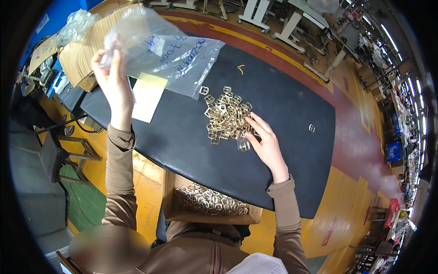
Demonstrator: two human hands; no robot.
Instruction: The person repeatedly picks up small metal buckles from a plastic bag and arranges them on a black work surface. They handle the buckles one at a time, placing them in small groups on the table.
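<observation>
A heap of small gold-toned metal buckles (226, 113) lies on the dark padded table top (182, 141). My right hand (264, 145) rests at the heap's right side, fingers apart, the fingertips touching the outer buckles. Raised at the upper left, my left hand (112, 75) is closed on the gathered end of a clear plastic bag (169, 59) with blue handwriting. The bag spreads to the right over the table, and its lower edge overlaps a pale yellow paper sheet (147, 102). One lone buckle (311, 128) lies apart near the right edge.
An open wooden drawer-like box (211, 217) full of buckles sits below the table's near edge. A short yellow string (240, 69) lies toward the far side. Cardboard boxes (84, 52) stand at the left, with a dark stool (57, 157) below them. Machine stands (287, 32) line the far floor.
</observation>
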